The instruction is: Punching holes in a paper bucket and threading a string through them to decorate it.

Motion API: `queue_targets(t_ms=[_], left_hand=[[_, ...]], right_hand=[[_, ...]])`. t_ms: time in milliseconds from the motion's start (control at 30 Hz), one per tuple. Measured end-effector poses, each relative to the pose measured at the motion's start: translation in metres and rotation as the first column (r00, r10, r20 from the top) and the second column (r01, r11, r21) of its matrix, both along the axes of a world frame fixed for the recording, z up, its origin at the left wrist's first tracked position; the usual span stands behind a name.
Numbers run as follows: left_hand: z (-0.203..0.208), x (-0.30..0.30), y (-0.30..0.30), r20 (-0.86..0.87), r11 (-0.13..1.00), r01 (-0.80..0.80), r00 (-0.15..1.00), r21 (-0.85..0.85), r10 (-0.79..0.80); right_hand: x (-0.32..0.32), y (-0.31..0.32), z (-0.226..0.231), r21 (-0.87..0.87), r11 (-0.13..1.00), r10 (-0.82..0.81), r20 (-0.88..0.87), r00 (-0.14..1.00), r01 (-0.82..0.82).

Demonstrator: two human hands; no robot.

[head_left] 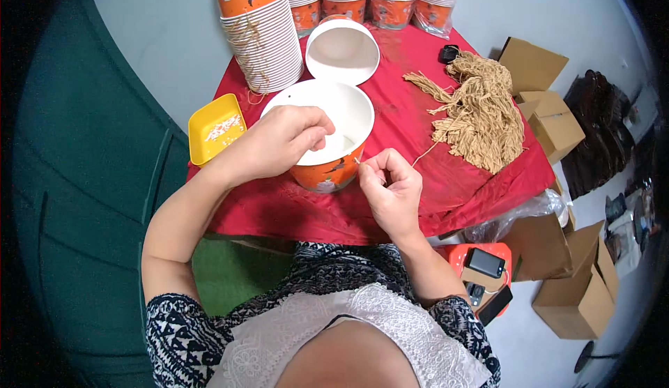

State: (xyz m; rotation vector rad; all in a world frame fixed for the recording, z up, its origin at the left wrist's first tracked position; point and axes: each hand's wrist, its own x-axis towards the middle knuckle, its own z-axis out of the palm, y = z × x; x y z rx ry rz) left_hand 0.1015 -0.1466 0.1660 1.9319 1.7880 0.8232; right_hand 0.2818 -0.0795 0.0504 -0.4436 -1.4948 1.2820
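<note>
A paper bucket [325, 177], white inside and printed orange outside, stands near the table's front edge. Over its near left rim reaches my left hand [289, 140], thumb and fingers drawn together inside the mouth. Whatever those fingertips hold, if anything, is too small or hidden to see. Just right of the bucket, my right hand [394, 189] pinches a thin tan cord [425, 153], and a short pale tip shows between its fingers and the bucket wall. The cord trails back to a heap of tan cords [481, 112] on the right. A yellow tray [198, 140] with small white-and-pink pieces sits left.
A tall stack of nested buckets [265, 43] rises at the back left; another bucket [341, 53] lies tipped behind mine. More wrapped stacks [391, 1] line the wall. Cardboard boxes [571, 297] and a red stool [456, 255] with phones stand right of the red-covered table [306, 224].
</note>
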Motion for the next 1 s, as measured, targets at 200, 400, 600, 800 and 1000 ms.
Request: queue_targets(t_ms=[200, 400, 600, 800, 1000], left_hand=[[-0.004, -0.006, 0.011, 0.087, 0.987, 0.083, 0.994, -0.136, -0.071], [-0.007, -0.009, 0.019, 0.108, 0.967, 0.178, 0.981, -0.18, -0.161], [-0.005, -0.008, 0.022, 0.173, 0.951, 0.228, 0.966, -0.21, -0.194], [-0.004, -0.009, 0.025, 0.184, 0.925, 0.281, 0.953, -0.257, -0.239], [-0.007, -0.01, 0.033, 0.157, 0.91, 0.306, 0.95, -0.279, -0.272]], right_hand=[[-0.005, 0.0, 0.001, -0.02, 1.0, 0.011, 0.032, 0.999, -0.011], [-0.005, 0.0, 0.006, -0.025, 1.0, 0.008, 0.057, 0.998, -0.007], [-0.008, 0.002, 0.006, -0.013, 1.0, 0.005, 0.066, 0.998, -0.004], [-0.011, 0.002, 0.006, -0.011, 1.0, 0.025, 0.042, 0.999, -0.024], [-0.016, 0.003, 0.003, 0.0, 1.0, 0.017, 0.034, 0.999, -0.017]])
